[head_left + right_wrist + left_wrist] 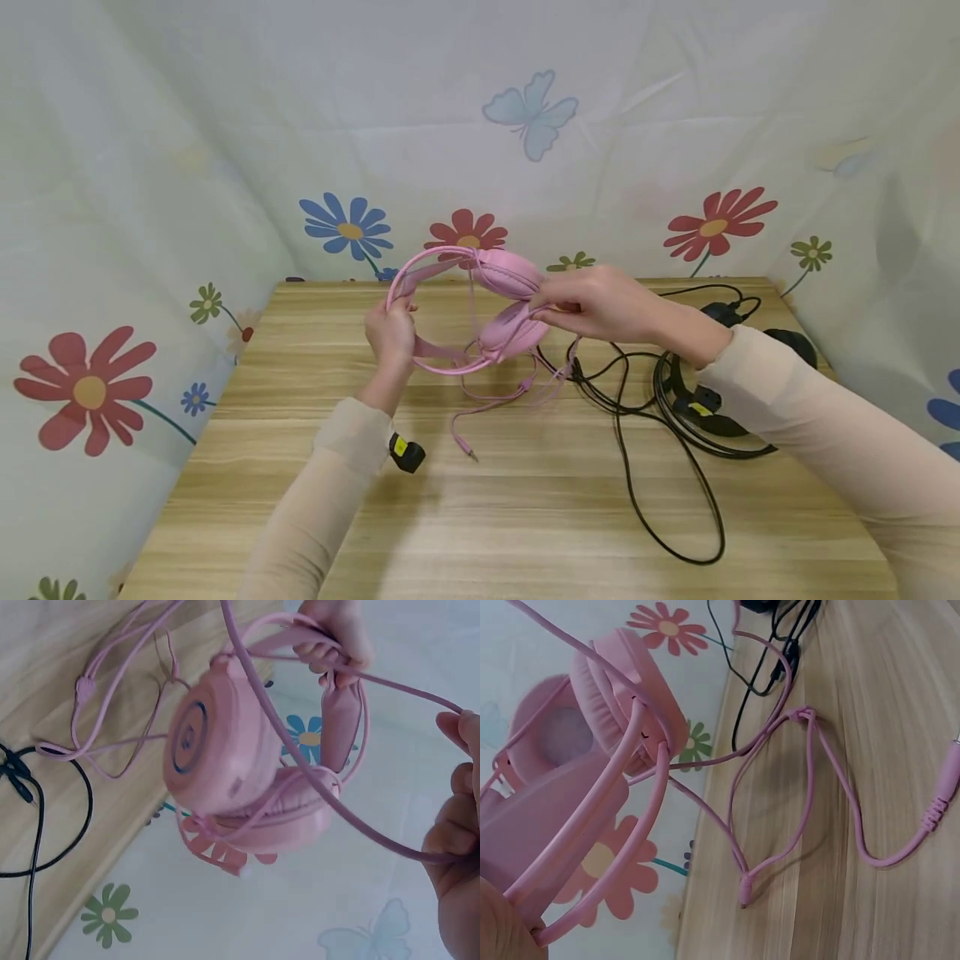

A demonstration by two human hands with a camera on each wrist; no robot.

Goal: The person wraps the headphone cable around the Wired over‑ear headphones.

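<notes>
Left hand [392,335] has its fingers curled round the headband [525,825], holding the pink headphones [225,742] above the bench [525,517], right hand's [600,304] fingers pinching the pink cord [375,833], best drawn gently without tugging the earcups [506,275]; arch points left, long axis roughly left-right.

Cream long sleeves [296,512], loose cuffs [351,437]; small black camera [411,457] by each wrist, yellow patch [401,446].
</notes>
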